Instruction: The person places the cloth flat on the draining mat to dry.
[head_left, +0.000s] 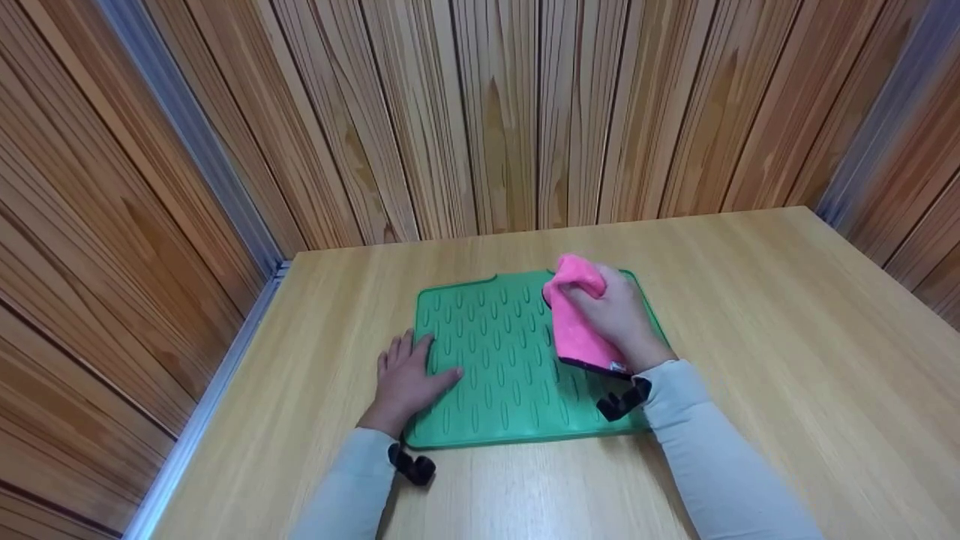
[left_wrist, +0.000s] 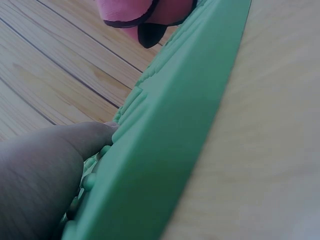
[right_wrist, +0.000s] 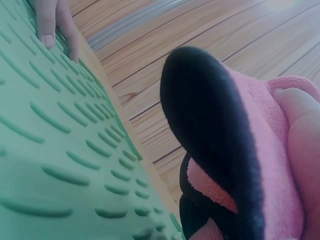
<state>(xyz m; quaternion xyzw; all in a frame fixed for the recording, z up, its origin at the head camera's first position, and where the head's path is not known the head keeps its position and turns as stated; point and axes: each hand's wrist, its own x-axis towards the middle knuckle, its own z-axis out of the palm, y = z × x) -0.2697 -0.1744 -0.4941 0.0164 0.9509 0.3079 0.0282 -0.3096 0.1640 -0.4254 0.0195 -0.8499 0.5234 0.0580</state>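
Note:
A green ridged mat (head_left: 495, 375) with raised oval bumps lies flat on the wooden table. My left hand (head_left: 409, 379) rests on its left edge, fingers spread and thumb over the bumps; the left wrist view shows the thumb (left_wrist: 60, 155) against the mat's raised side (left_wrist: 165, 150). In my right hand (head_left: 619, 311) is a bunched pink cloth (head_left: 581, 330) with dark edging, gripped over the mat's right part. In the right wrist view the cloth (right_wrist: 260, 135) appears lifted off the bumps, its dark edge turned toward the camera.
The light wooden table (head_left: 787, 337) extends on both sides of the mat. Wood-plank walls (head_left: 495, 112) stand behind and to the left, with a metal strip (head_left: 210, 405) along the table's left side. Black bands (head_left: 412, 465) sit on both wrists.

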